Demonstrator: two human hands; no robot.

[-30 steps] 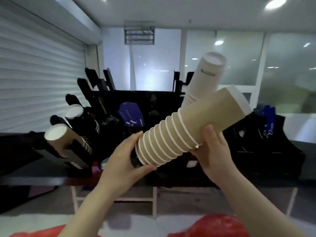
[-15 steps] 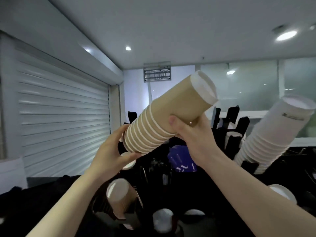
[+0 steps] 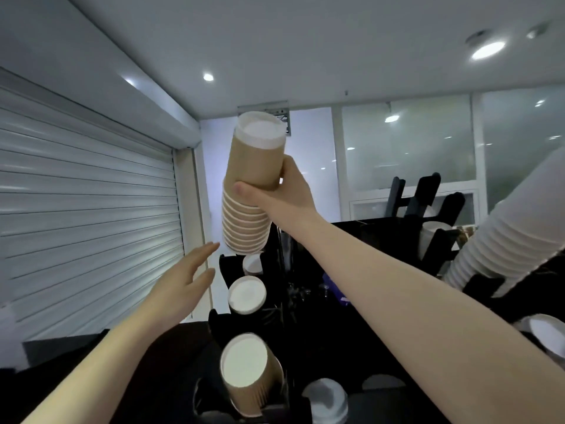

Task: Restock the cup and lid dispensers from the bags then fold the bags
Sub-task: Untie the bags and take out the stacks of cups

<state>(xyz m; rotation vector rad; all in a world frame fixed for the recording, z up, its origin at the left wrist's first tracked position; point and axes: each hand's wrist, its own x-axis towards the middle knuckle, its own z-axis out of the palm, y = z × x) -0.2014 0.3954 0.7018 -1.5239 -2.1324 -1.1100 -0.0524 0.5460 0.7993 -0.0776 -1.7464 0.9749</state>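
My right hand grips a stack of brown paper cups and holds it nearly upright, bases up, high above the black cup dispenser. The stack's open rims hang just over the dispenser's upper slots. My left hand is off the stack, fingers spread, below and to its left. In the dispenser's slots sit brown cups and white-based cups with their bases toward me.
A tall stack of white cups leans out of a black holder at the right. White lids sit low in the rack. A closed roller shutter fills the left. Black holders stand at the back right.
The brown stack has swung from slanted to nearly upright and risen over the dispenser. My left hand has let go of its lower end; the right hand alone holds it.
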